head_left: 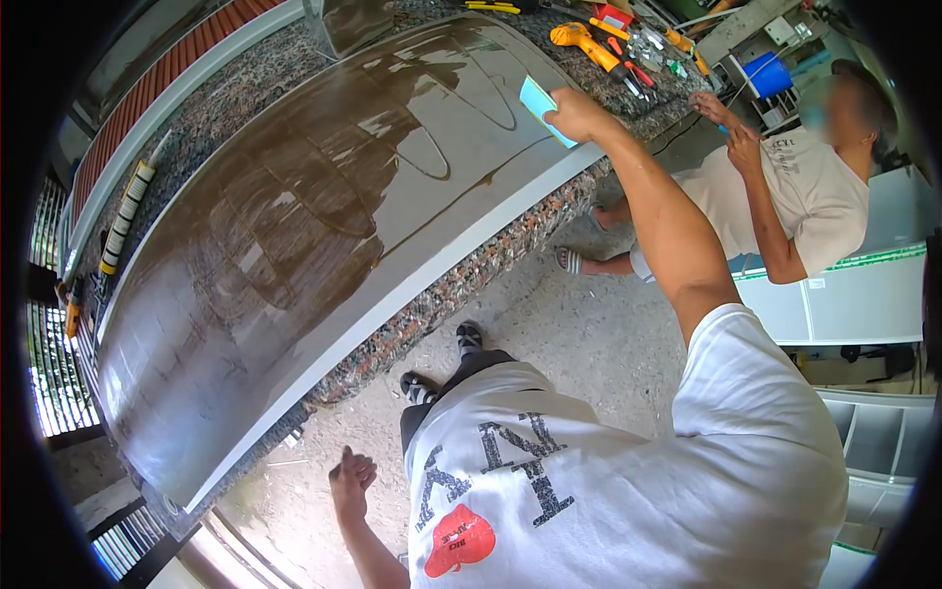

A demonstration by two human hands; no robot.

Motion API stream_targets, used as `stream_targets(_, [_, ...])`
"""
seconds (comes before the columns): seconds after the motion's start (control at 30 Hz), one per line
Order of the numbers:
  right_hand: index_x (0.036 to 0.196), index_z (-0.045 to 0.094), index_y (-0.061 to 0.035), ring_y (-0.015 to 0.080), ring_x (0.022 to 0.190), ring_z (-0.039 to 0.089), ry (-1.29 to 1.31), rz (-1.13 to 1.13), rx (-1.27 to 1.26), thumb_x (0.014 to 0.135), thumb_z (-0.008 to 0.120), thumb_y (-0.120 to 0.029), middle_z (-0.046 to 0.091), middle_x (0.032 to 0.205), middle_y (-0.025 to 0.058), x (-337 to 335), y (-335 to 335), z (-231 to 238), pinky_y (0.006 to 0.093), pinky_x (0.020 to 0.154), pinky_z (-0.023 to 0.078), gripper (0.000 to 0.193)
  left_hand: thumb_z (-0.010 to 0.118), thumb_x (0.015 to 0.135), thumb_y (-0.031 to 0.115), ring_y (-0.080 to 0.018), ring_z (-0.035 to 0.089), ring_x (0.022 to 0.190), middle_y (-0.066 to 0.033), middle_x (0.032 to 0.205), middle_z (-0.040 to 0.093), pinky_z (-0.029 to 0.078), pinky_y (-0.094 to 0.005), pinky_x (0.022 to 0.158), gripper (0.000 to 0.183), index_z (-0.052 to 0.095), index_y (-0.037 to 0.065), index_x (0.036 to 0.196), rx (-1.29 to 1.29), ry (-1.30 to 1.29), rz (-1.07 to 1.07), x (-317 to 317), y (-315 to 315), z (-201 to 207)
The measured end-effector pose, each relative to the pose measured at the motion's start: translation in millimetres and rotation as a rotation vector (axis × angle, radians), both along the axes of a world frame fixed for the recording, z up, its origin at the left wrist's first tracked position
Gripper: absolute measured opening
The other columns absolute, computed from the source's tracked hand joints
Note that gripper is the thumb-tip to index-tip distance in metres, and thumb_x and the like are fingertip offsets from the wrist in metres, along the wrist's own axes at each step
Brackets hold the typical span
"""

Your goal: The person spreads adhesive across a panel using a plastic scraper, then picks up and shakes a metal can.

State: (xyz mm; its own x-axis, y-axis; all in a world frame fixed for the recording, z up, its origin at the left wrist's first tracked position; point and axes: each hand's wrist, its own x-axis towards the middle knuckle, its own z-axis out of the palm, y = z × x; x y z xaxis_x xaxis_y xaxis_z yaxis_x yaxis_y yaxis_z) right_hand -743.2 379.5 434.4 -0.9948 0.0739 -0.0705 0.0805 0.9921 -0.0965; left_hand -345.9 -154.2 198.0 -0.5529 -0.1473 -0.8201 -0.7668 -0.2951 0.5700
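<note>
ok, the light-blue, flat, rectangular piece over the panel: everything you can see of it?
The light-blue, flat, rectangular piece looks thin and smooth, maybe plastic, with a yellowish lower-left margin. The bare right-hand grip holds it, partly covering its right side. It slants from upper left to lower right in the picture, near the upper-right end of the large, grey, curved panel. Whether its edge touches the panel, I can't tell.

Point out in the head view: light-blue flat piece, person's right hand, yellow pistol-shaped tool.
Light-blue flat piece (535,98): head view, on its broad face.
Right hand (583,115): head view, on the back of the hand.
Yellow pistol-shaped tool (595,50): head view, on its yellow body.
</note>
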Motion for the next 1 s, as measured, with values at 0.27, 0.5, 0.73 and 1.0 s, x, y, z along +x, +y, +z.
stream_targets(0.27, [0.106, 0.064, 0.0002, 0.0387, 0.084, 0.065, 0.015, 0.03, -0.03, 0.083, 0.057, -0.016, 0.069, 0.094, 0.0199, 6.0, -25.9, -9.9, 0.0454, 0.075, 0.052, 0.029, 0.06, 0.09, 0.047, -0.0278, 0.061, 0.082, -0.0201, 0.107, 0.058, 0.05, -0.035, 0.063, 0.06, 0.049, -0.002, 0.121, -0.061, -0.373, 0.332, 155.6, -66.9, -112.3])
stream_targets(0.5, [0.096, 0.067, 0.0034, 0.0396, 0.077, 0.065, 0.058, 0.059, -0.07, 0.081, 0.056, -0.013, 0.069, 0.088, 0.0213, 14.7, -49.2, -4.2, 0.046, 0.07, 0.053, 0.025, 0.057, 0.092, 0.045, -0.0326, 0.06, 0.099, -0.0213, 0.116, 0.057, 0.05, -0.0427, 0.083, 0.062, 0.044, 0.0, 0.132, -0.114, -0.385, 0.302, 176.4, -59.8, -109.7])
stream_targets(0.73, [0.086, 0.068, 0.0068, 0.0393, 0.067, 0.065, 0.132, 0.074, 0.05, 0.078, 0.054, -0.008, 0.069, 0.081, 0.022, 24.0, -80.9, -18.1, 0.0461, 0.063, 0.053, 0.022, 0.058, 0.092, 0.047, -0.0315, 0.06, 0.103, -0.0189, 0.117, 0.058, 0.048, -0.0428, 0.088, 0.057, 0.051, 0.004, 0.129, -0.11, -0.163, 0.22, 129.3, -56.7, -107.0])
stream_targets(1.0, [0.085, 0.069, 0.0075, 0.0386, 0.063, 0.065, 0.14, 0.047, 0.045, 0.077, 0.053, -0.007, 0.068, 0.077, 0.0225, 42.5, -121.1, -14.6, 0.0459, 0.059, 0.053, 0.022, 0.058, 0.092, 0.047, -0.0331, 0.059, 0.104, -0.0196, 0.119, 0.057, 0.048, -0.044, 0.088, 0.057, 0.052, 0.004, 0.128, -0.133, -0.215, 0.165, 132.8, -122.5, -118.1])
